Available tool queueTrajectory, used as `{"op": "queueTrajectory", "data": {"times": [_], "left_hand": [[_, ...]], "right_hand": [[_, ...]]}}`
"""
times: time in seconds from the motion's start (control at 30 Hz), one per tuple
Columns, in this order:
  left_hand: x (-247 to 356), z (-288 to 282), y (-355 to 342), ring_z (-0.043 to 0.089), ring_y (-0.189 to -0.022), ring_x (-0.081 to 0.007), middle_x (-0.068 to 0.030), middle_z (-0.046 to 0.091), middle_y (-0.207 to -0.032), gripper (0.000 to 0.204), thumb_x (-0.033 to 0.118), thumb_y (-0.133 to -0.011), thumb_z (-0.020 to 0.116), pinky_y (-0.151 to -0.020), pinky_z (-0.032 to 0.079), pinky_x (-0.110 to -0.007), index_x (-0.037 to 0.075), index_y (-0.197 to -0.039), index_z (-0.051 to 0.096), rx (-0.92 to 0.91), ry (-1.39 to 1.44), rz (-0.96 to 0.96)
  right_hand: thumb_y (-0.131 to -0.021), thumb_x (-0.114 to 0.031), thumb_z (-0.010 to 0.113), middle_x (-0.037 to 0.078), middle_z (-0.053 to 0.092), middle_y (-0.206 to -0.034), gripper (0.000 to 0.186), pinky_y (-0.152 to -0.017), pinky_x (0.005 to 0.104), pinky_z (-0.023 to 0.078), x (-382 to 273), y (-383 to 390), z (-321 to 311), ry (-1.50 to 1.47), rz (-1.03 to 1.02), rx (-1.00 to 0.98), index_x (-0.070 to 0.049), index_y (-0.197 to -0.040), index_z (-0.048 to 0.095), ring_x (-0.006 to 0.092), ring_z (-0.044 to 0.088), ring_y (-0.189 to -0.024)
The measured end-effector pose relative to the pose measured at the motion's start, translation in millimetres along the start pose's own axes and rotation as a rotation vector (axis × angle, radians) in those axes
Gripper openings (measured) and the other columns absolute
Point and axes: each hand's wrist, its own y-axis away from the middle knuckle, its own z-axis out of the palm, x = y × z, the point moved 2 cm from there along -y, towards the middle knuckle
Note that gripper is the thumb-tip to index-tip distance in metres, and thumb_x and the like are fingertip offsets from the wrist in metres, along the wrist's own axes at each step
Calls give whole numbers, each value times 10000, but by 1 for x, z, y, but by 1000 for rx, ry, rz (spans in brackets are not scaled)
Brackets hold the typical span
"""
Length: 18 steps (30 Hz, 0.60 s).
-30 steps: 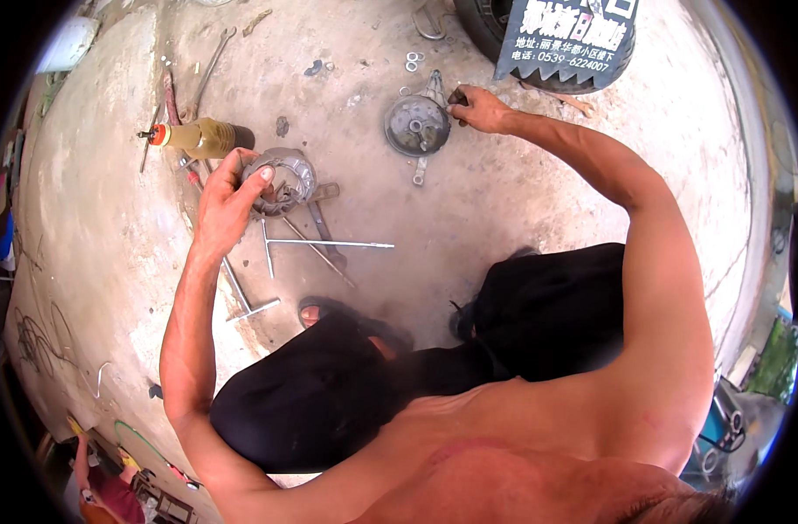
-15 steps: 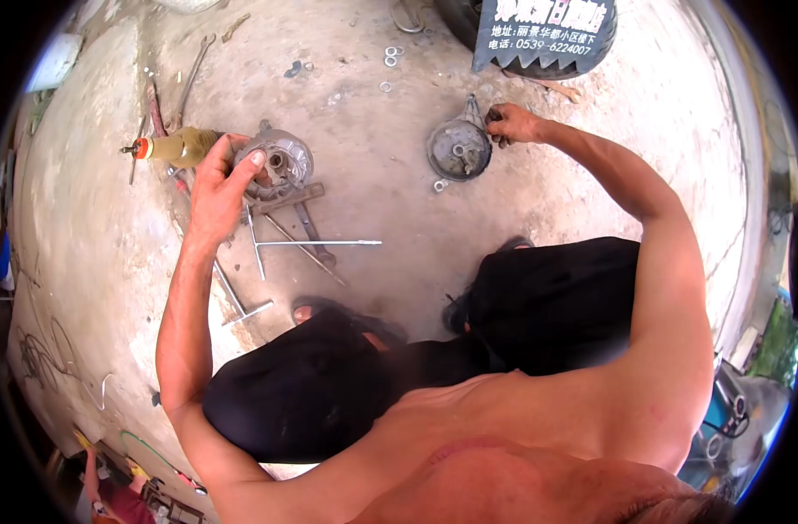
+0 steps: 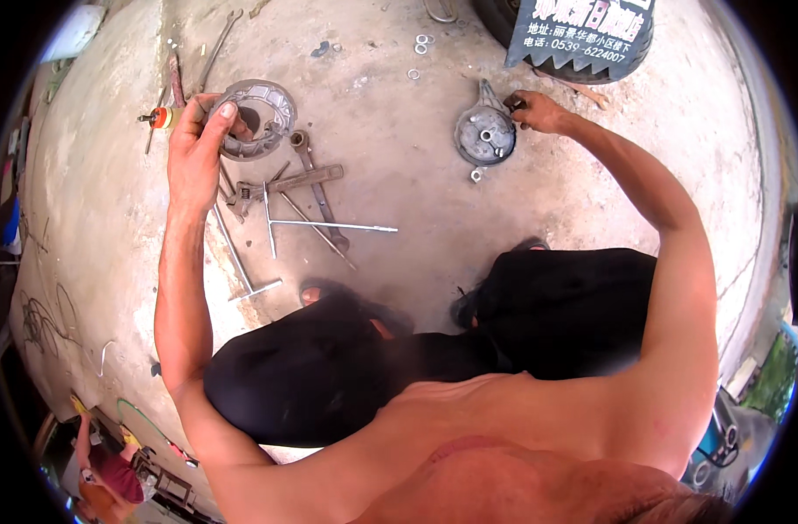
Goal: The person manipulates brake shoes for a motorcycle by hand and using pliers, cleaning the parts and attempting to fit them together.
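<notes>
My left hand [image 3: 200,144] is closed round a ring formed by a pair of curved brake shoes [image 3: 278,98], thumb across its near side. The ring is lifted above the ground, and the floor shows through its middle. Behind that hand a bottle with a red-and-white cap [image 3: 161,117] is mostly hidden. To the right lies a round metal brake plate [image 3: 486,148], its lever arm pointing away from me. My right hand [image 3: 536,113] has its darkened fingers curled at the plate's upper right rim, seemingly gripping it. A small nut [image 3: 476,175] lies just below the plate.
Between the brake shoes and my left foot lie a hammer [image 3: 307,179], a ring wrench [image 3: 322,205] and T-handle wrenches [image 3: 333,224]. Several washers [image 3: 421,44] lie farther off. A tyre with a dark printed mud flap [image 3: 582,39] stands far right. Another person [image 3: 110,472] is at lower left.
My left hand has moved left and away with the brake shoes, uncovering the ring wrench's end. My right hand stays by the brake plate, whose face looks lighter. The whole view has shifted slightly.
</notes>
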Motion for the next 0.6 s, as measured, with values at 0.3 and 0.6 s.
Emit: {"op": "queueTrajectory", "data": {"times": [0.3,0.6], "left_hand": [[-6,0,6,633,-783,-119,-27,665,-824,234,249,-1004,628,-777,478,-276,28,-1079,615,-49,59,33],[-5,3,10,639,-775,-135,-34,648,-823,215,252,-1011,618,-731,502,-291,41,-1054,614,-62,264,-37]], "right_hand": [[-845,-277,622,207,733,-1026,469,-868,401,549,-26,-3,0,220,-12,177,-35,-1246,632,303,724,-926],[-871,-212,618,129,734,-961,379,-780,338,559,-76,6,26,-21,-116,49,3,-1179,670,195,716,-809]]}}
